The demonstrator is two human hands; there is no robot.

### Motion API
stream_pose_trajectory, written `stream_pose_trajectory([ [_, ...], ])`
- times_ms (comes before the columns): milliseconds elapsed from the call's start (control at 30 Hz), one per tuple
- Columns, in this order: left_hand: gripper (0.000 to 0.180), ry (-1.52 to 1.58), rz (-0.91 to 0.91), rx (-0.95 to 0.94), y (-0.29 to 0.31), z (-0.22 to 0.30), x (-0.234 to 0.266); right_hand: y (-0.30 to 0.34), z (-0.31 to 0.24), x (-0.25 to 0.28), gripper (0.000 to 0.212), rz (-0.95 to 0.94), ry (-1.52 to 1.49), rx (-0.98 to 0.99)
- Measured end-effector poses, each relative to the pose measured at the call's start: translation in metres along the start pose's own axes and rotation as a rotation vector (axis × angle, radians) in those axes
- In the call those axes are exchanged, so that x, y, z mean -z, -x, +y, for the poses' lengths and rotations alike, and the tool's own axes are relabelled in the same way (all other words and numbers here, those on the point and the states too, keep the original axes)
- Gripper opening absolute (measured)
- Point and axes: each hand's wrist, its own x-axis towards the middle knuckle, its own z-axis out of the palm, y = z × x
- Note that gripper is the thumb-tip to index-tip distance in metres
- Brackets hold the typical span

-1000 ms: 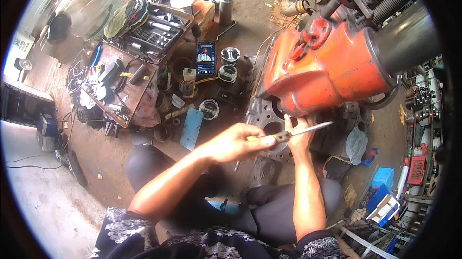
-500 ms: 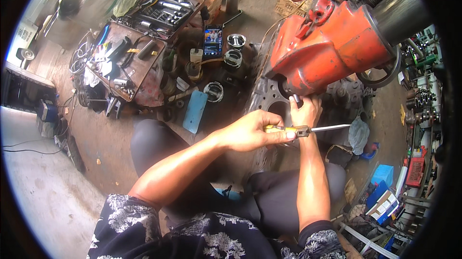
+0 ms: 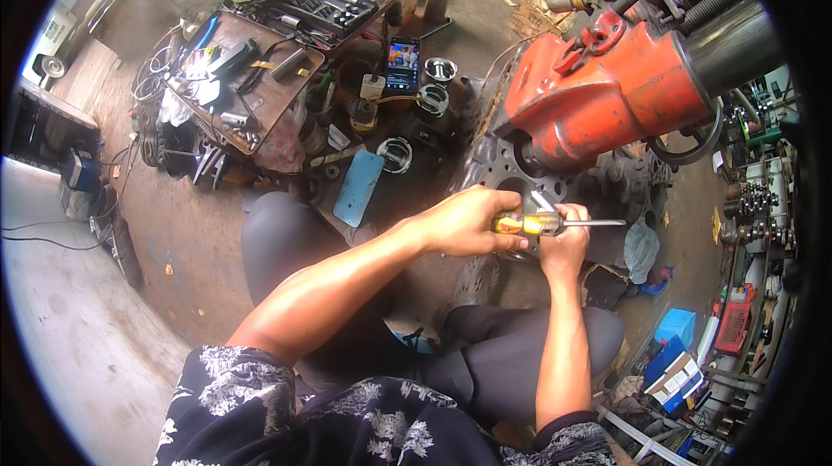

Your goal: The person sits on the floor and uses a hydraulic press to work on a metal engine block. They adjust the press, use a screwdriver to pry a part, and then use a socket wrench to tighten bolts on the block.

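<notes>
"Where is the screwdriver?"

"In the left hand. That hand is closed around the yellow handle, and the thin metal blade points right, close by the right hand."

"What about the right hand?"

"Its fingers are curled in close. They seem to pinch a small shiny metal piece, but its full shape is hidden."

"How would they feel?"

"The screwdriver looks light and stiff, and the fat handle is the best place to hold. The little piece is likely hard, maybe slippery, so its sides need a firm pinch."

"What's around them?"

"Just past the hands is a grey metal block with round holes. A big red machine part hangs over it. Farther left lies a flat blue piece."
</notes>
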Motion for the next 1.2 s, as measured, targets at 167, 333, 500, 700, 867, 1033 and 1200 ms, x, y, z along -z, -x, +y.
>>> stream_pose_trajectory([
  [167, 0.037, -0.142, 0.191, -0.201, -0.006, -0.007, -0.012, 0.009, -0.023, 0.005, 0.019, -0.092, -0.77, -0.435],
  [333, 0.035, -0.066, 0.236, -0.167, -0.009, -0.006, -0.02, 0.005, -0.035, 0.012, 0.016, -0.094, -1.057, -0.486],
  [500, 0.034, 0.148, 0.242, -0.015, -0.011, 0.003, -0.024, 0.0, -0.04, 0.019, 0.016, -0.138, -1.082, -0.453],
  [700, 0.036, 0.173, 0.233, 0.059, -0.011, 0.005, -0.023, -0.004, -0.052, 0.019, 0.015, -0.187, -1.061, -0.431],
  [867, 0.036, 0.28, 0.256, 0.045, -0.009, 0.002, -0.026, -0.009, -0.059, 0.018, 0.01, -0.175, -1.05, -0.436],
  [1033, 0.036, 0.375, 0.243, 0.071, -0.008, 0.002, -0.027, -0.009, -0.06, 0.02, 0.009, -0.197, -1.008, -0.476],
  [1200, 0.035, 0.395, 0.277, 0.072, -0.006, 0.0, -0.029, -0.006, -0.063, 0.014, 0.013, -0.198, -1.012, -0.475],
])
